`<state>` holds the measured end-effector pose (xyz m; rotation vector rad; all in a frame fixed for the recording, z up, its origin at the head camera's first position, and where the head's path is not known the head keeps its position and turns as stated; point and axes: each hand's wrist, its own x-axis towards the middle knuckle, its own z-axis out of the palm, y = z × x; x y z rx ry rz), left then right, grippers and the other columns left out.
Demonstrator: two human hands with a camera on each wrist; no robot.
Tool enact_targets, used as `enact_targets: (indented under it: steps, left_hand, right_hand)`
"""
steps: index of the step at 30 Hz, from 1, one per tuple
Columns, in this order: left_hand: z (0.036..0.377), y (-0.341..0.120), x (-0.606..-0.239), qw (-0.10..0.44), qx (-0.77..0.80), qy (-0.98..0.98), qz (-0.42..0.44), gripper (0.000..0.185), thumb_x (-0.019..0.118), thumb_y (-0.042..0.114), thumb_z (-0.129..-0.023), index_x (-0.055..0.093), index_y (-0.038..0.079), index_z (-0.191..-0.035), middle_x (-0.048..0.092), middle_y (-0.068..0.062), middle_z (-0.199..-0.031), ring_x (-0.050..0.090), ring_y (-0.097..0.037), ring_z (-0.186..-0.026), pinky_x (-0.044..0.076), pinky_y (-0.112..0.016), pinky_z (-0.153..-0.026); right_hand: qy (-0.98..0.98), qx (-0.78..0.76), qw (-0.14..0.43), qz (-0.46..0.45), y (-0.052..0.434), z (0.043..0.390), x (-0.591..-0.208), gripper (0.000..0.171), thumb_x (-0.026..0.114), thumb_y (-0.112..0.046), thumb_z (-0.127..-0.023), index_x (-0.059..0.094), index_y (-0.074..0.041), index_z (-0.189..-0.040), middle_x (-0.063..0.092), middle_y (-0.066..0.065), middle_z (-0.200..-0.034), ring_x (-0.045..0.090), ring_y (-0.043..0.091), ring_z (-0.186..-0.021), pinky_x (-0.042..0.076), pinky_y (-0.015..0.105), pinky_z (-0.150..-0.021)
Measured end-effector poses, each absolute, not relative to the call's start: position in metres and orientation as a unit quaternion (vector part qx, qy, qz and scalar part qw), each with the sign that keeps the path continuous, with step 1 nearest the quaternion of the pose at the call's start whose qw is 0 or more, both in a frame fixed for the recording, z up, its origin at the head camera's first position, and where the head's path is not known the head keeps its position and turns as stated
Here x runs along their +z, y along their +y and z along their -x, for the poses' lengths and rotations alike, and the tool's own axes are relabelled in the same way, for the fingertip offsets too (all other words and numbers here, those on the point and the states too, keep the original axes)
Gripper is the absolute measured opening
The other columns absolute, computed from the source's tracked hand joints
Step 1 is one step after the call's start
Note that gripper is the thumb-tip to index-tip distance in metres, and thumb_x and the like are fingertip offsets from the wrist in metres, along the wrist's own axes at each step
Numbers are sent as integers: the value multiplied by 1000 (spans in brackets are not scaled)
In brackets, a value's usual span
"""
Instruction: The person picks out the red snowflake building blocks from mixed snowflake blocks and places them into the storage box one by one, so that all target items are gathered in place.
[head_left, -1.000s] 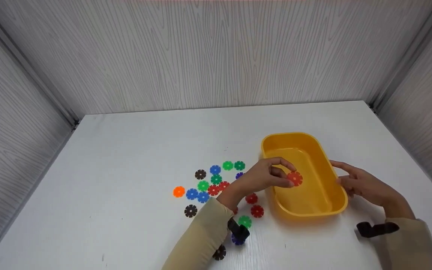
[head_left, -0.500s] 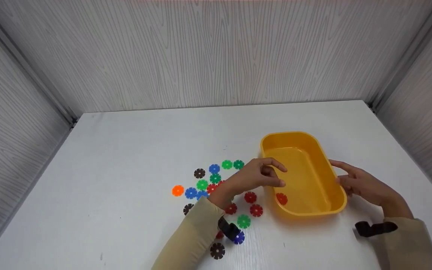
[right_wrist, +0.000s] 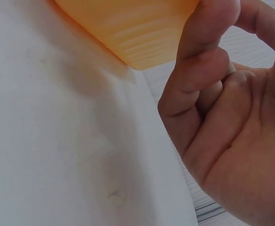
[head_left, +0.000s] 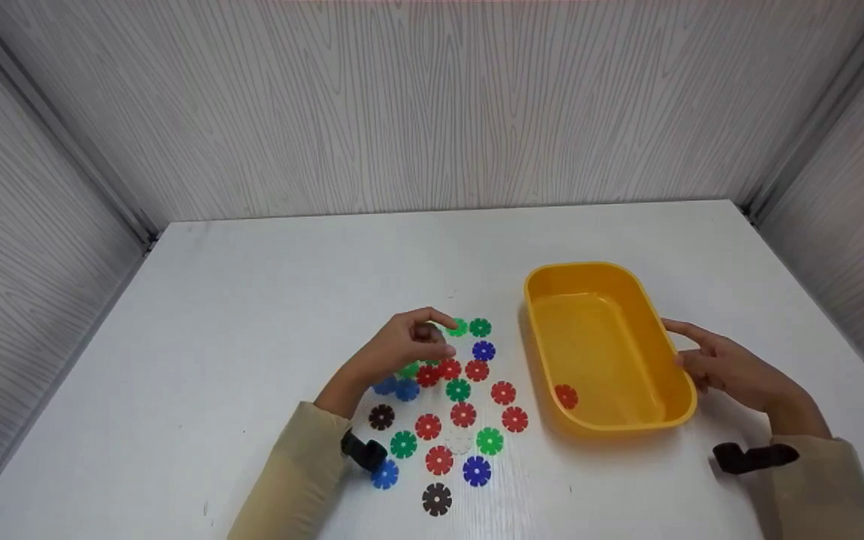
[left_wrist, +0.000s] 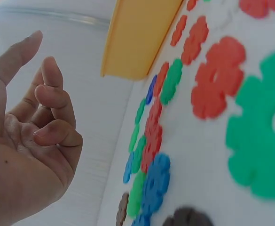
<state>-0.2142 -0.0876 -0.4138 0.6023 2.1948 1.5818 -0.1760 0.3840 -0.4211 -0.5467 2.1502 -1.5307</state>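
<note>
In the head view my left hand [head_left: 406,346] hovers over the loose snowflake-shaped plastic discs, thumb and index finger apart and nothing between them. Its other fingers are loosely bent in the left wrist view. Below and around it lie red discs [head_left: 463,414], green discs [head_left: 489,441], blue discs [head_left: 384,474] and dark brown discs [head_left: 437,499]; the hand hides some of them. My right hand [head_left: 739,375] touches the outer right side of the yellow bin [head_left: 653,300] with thumb and index finger. One red disc [head_left: 566,396] lies inside, near the left wall.
A clear disc [head_left: 459,441] is hard to see on the white table [head_left: 267,300]. Pale wood-grain panels [head_left: 432,112] stand at the back and on both sides. The bin stands to the right of the scattered discs.
The left hand has let go of a red disc, which dropped into the bin. That hand then moved left, over the scattered discs. The right hand stays at the bin.
</note>
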Motion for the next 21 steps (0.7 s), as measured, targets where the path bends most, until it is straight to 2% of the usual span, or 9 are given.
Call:
enact_targets:
  steps: [4, 10, 14, 21]
  left_hand:
    - [218, -105, -418, 178, 537, 799, -202, 44, 73, 23, -85, 59, 2, -122, 61, 1, -83, 60, -32, -82, 53, -31, -76]
    - [217, -116, -421, 185, 499, 823, -201, 43, 74, 21, -84, 60, 2, -119, 56, 0, -80, 50, -15, -69, 46, -24, -64]
    - [215, -118, -420, 192, 477, 835, -195, 40, 75, 21, -83, 61, 4, -117, 55, -1, -78, 47, -13, -67, 43, -22, -62]
    - [212, -115, -416, 197, 412, 871, -180, 35, 77, 22, -79, 65, 12, -111, 54, -2, -79, 46, -15, -67, 42, -26, -60]
  right_hand:
    - [780, -550, 216, 206, 385, 175, -422, 51, 37, -8, -103, 19, -4, -151, 58, -7, -74, 45, 25, -61, 48, 26, -58]
    - [789, -544, 219, 182, 386, 173, -421, 52, 39, -12, -103, 20, -6, -151, 58, -6, -74, 48, 20, -61, 48, 26, -59]
    - [797, -536, 219, 173, 385, 171, -420, 53, 40, -13, -103, 20, -7, -152, 58, -6, -73, 49, 20, -61, 49, 26, -60]
    - [784, -553, 218, 181, 383, 172, -419, 54, 40, -9, -102, 19, -3, -151, 59, -6, -74, 42, 29, -61, 45, 28, -57]
